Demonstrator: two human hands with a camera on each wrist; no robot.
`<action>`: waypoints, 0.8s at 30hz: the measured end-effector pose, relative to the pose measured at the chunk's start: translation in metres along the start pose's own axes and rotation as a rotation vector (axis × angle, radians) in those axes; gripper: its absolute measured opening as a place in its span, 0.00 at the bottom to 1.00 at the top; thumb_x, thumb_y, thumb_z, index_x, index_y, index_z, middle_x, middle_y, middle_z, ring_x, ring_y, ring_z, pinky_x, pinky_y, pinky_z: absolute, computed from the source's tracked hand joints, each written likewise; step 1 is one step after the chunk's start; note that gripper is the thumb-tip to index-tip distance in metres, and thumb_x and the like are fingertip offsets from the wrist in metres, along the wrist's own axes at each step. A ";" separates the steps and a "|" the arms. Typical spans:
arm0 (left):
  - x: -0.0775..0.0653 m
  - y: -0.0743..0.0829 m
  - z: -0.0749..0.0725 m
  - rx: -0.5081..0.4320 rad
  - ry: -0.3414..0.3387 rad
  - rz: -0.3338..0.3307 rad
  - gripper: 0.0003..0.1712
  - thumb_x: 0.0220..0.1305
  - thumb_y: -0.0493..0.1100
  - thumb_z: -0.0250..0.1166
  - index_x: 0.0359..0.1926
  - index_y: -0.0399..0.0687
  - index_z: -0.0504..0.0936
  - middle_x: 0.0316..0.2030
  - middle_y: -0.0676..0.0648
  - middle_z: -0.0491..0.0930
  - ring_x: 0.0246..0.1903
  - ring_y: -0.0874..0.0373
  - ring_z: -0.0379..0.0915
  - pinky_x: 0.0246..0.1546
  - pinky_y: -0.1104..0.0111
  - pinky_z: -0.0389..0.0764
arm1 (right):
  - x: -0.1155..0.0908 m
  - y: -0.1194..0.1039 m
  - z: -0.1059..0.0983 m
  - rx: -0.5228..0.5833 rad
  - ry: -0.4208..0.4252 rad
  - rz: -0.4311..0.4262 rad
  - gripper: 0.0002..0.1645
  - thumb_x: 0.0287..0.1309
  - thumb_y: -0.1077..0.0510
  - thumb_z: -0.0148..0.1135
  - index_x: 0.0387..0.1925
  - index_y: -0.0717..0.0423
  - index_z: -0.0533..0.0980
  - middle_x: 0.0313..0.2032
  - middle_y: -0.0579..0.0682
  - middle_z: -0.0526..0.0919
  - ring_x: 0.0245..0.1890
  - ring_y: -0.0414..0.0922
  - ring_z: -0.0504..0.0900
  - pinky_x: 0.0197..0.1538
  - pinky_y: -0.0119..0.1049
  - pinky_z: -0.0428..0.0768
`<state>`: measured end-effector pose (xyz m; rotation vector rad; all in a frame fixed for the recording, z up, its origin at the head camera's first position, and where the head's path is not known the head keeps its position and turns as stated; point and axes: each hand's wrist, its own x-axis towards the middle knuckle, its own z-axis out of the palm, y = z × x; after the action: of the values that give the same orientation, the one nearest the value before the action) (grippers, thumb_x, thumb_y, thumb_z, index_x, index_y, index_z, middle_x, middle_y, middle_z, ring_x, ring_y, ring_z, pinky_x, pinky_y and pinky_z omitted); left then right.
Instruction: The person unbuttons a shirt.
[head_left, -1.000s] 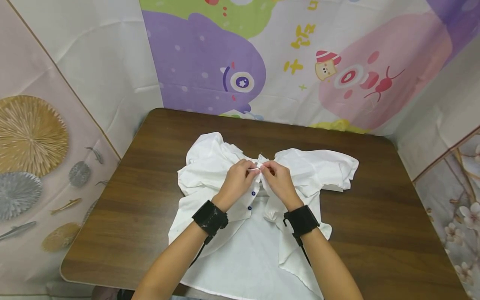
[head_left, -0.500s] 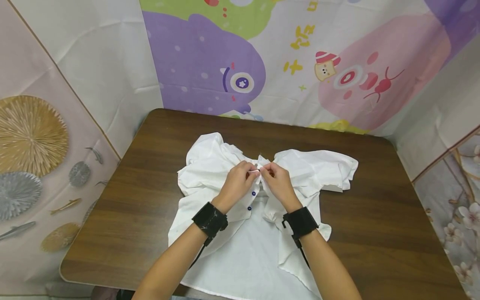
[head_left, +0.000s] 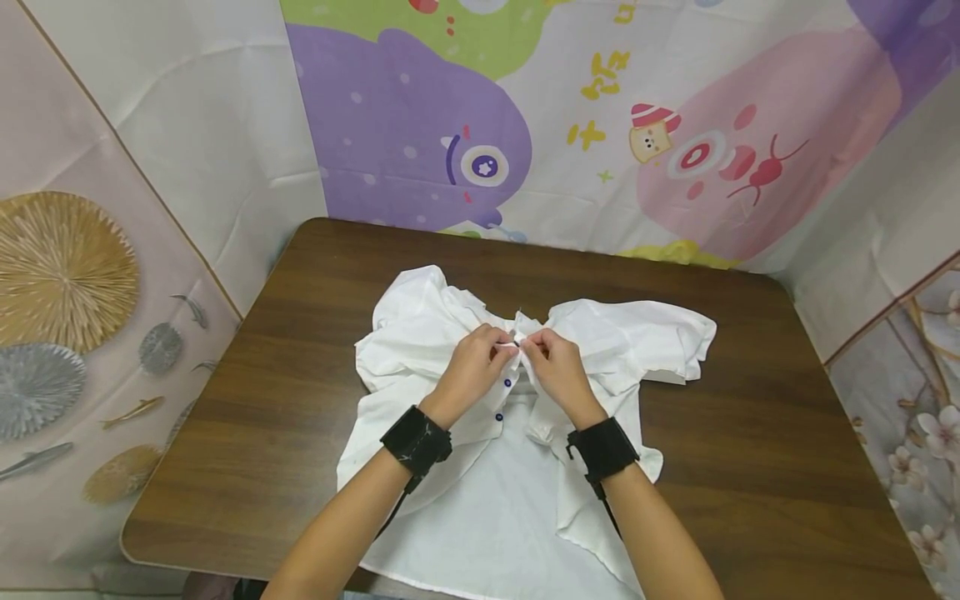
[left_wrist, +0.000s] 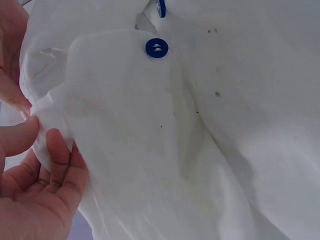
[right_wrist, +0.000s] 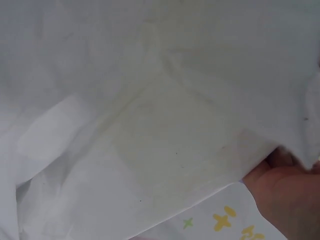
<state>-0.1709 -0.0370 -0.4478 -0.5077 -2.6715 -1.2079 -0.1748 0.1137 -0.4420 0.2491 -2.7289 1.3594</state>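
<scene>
A white short-sleeved shirt (head_left: 442,333) lies spread on the table, its front partly apart below the collar. Near the collar my left hand (head_left: 474,360) pinches one front edge between thumb and fingers. My right hand (head_left: 557,367) pinches the facing edge right beside it, the fingertips of both nearly meeting. A small dark spot shows between the fingertips, too small to make out. Below the hands sit two blue buttons on the left front; one blue button (left_wrist: 156,48) is sharp in the left wrist view. Cloth hides part of the right hand (right_wrist: 285,192) in the right wrist view.
The brown wooden table (head_left: 750,433) stretches out on both sides of the shirt. Behind it hangs a cartoon-printed curtain (head_left: 405,125). A patterned panel (head_left: 60,417) stands at the left, another panel (head_left: 922,417) at the right. Each wrist wears a black strap (head_left: 416,439).
Both hands keep their pinch near the collar and shift only very slightly. A bit more of the dark spot shows between the fingertips. The shirt lies as before.
</scene>
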 end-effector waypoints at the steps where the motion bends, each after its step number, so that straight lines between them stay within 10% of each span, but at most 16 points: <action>1: 0.000 0.000 0.000 -0.001 -0.005 -0.001 0.09 0.63 0.41 0.60 0.38 0.38 0.79 0.33 0.44 0.76 0.33 0.54 0.73 0.36 0.66 0.75 | 0.000 0.000 0.000 -0.003 -0.001 -0.004 0.10 0.61 0.60 0.55 0.33 0.66 0.77 0.26 0.57 0.79 0.28 0.46 0.73 0.33 0.32 0.70; 24: -0.012 -0.014 -0.006 0.025 -0.131 0.038 0.07 0.60 0.42 0.64 0.34 0.42 0.80 0.29 0.47 0.76 0.28 0.58 0.70 0.32 0.71 0.72 | -0.016 0.013 -0.011 -0.169 -0.069 -0.075 0.07 0.59 0.61 0.58 0.30 0.63 0.76 0.18 0.49 0.71 0.21 0.41 0.68 0.28 0.31 0.67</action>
<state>-0.1647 -0.0533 -0.4575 -0.6527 -2.7669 -1.1676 -0.1617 0.1318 -0.4484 0.3876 -2.8378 1.1148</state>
